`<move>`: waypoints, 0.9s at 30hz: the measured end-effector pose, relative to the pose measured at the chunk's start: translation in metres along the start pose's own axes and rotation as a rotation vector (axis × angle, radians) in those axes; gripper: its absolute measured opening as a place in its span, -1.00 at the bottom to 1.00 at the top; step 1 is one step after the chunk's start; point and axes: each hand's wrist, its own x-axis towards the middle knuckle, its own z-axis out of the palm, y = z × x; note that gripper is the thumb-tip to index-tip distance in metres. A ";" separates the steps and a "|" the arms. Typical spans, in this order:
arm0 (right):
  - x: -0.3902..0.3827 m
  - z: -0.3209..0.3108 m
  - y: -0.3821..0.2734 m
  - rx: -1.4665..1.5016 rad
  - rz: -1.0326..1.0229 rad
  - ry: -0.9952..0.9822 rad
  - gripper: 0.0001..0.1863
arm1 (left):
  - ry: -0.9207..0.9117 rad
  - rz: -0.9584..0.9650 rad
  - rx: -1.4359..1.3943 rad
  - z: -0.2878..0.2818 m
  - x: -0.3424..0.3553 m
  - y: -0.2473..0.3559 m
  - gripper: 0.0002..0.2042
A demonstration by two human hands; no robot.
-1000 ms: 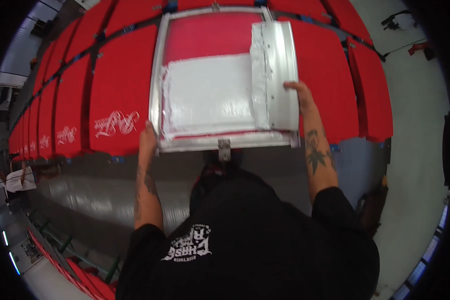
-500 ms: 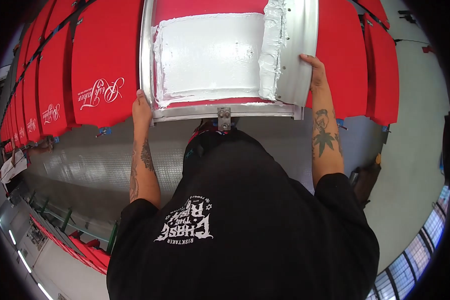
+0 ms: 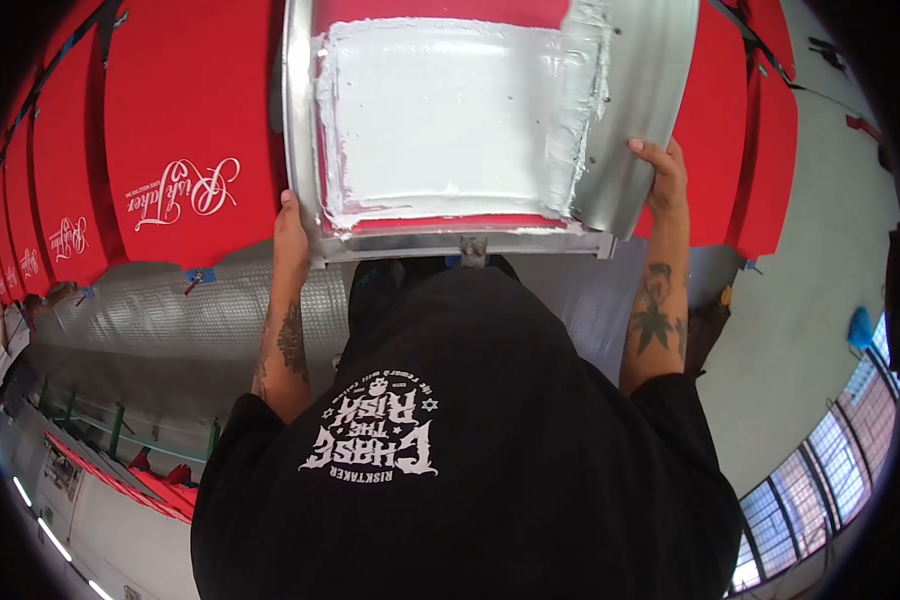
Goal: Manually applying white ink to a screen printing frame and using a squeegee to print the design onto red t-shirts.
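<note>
In the head view, I'm watching a person point(image 3: 540, 430) in a black top standing close to a big frame point(image 3: 300, 110). The frame is sitting in front of the belly, over some red cloth point(image 3: 190, 110). Both arms are reaching forward, one on each side.

The left hand point(image 3: 290, 240) is holding the frame's left bar near the close corner. Its thumb is pointing up along the bar, and its other fingers are hiding.

The right hand point(image 3: 667, 180) is holding the outer edge of a silver plate point(image 3: 642, 100), a bit farther up. Its thumb is lying over the edge, pointing in. The other fingers are hiding, so I can't tell how far they are curling, or if they are gripping the frame too.

White paint point(image 3: 445, 120) is covering much of the middle, and a thick lumpy strip is running beside the plate.
</note>
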 end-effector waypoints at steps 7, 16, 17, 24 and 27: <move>0.043 0.134 -0.090 -1.283 -0.348 -0.269 -0.51 | -0.116 0.167 0.006 -0.014 0.026 0.055 -0.33; -0.057 0.131 0.081 -1.392 -0.944 -0.115 -0.67 | 0.094 1.192 1.222 0.036 -0.023 0.094 -0.49; -0.072 0.124 0.073 -1.346 -0.920 -0.167 -0.62 | 0.103 1.190 1.234 0.031 -0.031 0.093 -0.49; -0.138 0.043 0.028 -1.436 -0.671 -0.033 -0.65 | -0.108 1.169 1.027 0.012 -0.110 0.089 -0.57; -0.147 0.041 0.041 -1.314 -0.664 -0.081 -0.67 | -0.098 1.064 1.042 0.010 -0.121 0.072 -0.61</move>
